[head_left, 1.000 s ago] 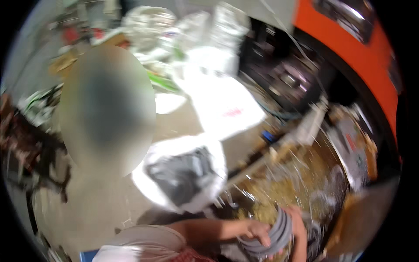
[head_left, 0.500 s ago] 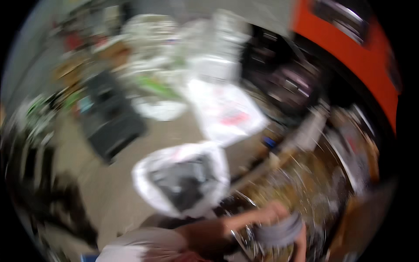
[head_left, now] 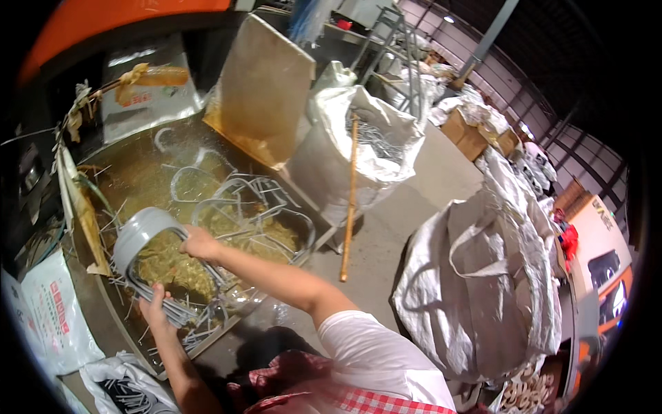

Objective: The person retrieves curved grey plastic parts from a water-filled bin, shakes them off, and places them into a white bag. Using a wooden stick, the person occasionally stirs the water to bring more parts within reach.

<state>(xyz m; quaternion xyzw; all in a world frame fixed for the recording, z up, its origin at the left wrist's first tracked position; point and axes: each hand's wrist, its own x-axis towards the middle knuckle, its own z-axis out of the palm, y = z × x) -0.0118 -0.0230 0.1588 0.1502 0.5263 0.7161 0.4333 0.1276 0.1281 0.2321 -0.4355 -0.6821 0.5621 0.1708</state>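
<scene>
Both my hands hold a stack of grey U-shaped plastic pieces (head_left: 143, 231), nested together with the curve pointing away from me. My right hand (head_left: 200, 243) is closed on the far right side of the stack. Lower down, my left hand (head_left: 157, 308) grips the near side, its thumb up and some fingers hidden. Under the stack lies a shallow metal tub (head_left: 321, 231) of murky yellowish water. Several loose grey curved pieces (head_left: 238, 196) lie in it, some overlapping.
Right of the tub stands a white sack (head_left: 321, 169) of grey pieces, a wooden stick (head_left: 352, 200) leaning on it. A large white woven bag (head_left: 441, 310) gapes open at right. A stained board (head_left: 262, 90) rises at the tub's back. A smaller sack (head_left: 114, 372) sits lower left.
The view has swung to the right, bringing the tub to the left and the large white bag into sight. The grey stack was in my hands in the blurred earlier frame too.
</scene>
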